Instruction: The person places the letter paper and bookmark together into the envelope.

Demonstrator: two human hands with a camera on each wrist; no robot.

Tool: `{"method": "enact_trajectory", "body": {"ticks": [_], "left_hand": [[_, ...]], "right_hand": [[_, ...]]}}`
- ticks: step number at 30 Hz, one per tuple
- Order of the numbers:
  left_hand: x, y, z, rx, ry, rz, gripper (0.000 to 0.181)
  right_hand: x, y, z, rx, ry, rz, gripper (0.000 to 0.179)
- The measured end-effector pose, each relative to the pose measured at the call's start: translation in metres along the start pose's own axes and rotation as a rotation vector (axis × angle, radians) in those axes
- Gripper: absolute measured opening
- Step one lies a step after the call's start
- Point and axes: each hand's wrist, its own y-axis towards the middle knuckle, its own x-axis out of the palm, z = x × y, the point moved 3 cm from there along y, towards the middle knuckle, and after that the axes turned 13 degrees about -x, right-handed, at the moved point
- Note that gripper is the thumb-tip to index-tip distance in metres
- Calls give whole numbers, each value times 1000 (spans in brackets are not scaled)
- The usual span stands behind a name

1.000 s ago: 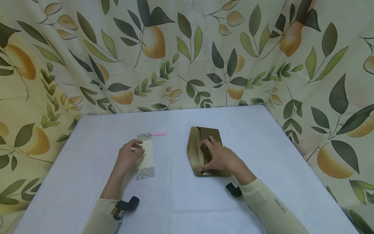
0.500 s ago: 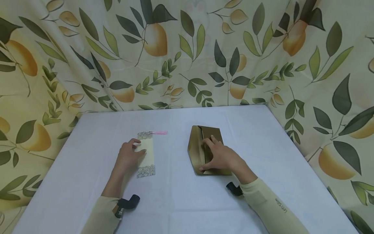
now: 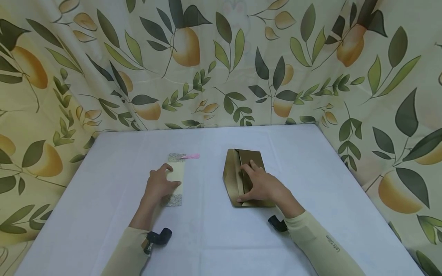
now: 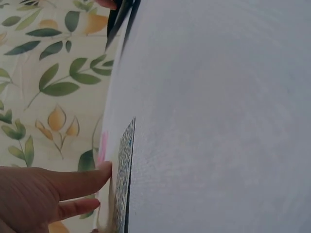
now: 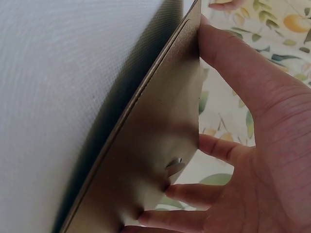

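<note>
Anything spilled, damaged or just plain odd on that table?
Nothing looks spilled or damaged. The pink tassel sticks out sideways from the top of the card, a little askew, and the gold envelope lies with its flap open; neither seems truly out of place.

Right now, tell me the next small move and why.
Probably slide the bookmark slightly toward the gold envelope: the left grip touches the bookmark, the right grip rests on the envelope, whose open flap extends toward the bookmark.
</note>
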Motion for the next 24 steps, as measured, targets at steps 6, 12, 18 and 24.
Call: {"method": "enact_trajectory", "body": {"ticks": [6, 12, 18, 24], "left_hand": [[0, 8, -5, 31, -16, -36, 54], [-7, 14, -14, 29, -130, -99, 44], [-15, 14, -18, 11, -206, -151, 37], [-21, 13, -20, 11, -248, -176, 37]], "right_hand": [[0, 0, 0, -5, -10, -2, 108], [0, 0, -1, -8, -18, -5, 108], [0, 0, -2, -3, -10, -10, 108], [1, 1, -2, -9, -11, -5, 107]]}}
